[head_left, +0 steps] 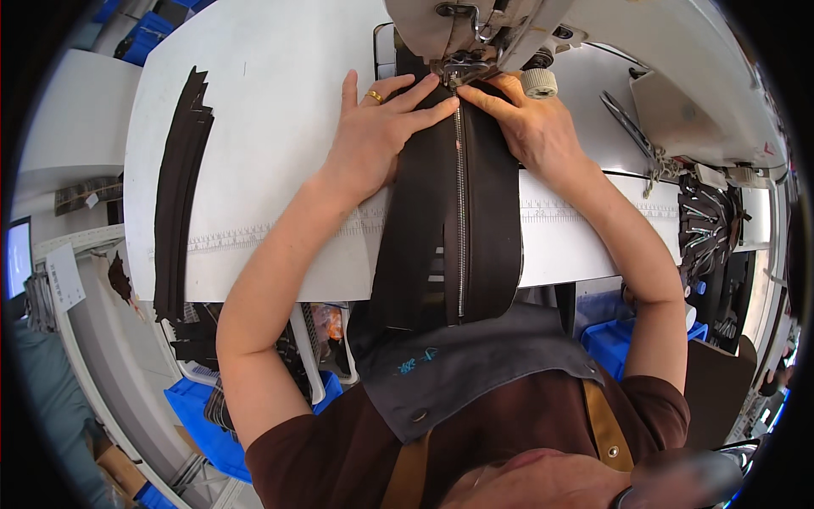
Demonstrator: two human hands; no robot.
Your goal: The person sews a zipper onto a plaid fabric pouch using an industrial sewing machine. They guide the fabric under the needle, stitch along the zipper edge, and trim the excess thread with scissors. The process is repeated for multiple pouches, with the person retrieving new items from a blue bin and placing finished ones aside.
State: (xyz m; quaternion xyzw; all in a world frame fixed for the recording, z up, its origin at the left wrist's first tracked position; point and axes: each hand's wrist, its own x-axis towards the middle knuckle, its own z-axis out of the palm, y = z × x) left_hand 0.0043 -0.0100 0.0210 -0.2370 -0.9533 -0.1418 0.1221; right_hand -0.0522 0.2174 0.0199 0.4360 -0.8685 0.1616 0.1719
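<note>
Left hand [373,140]: fingers spread, tips down on the cloth [417,212], beside the zip [460,212].
Right hand [543,131]: index finger straight, its tip beside the zip; other fingers partly hidden, so whether they pinch cannot be told.
Cloth: dark, one end under the head of the sewing machine [475,30], the other overhanging the front edge of the tabletop [280,102].
Zip: metal teeth, running lengthwise along the cloth.
Dark strips [181,204]: stacked near the left edge.
Metal tool [626,120]: probably scissors, toward the right edge.
</note>
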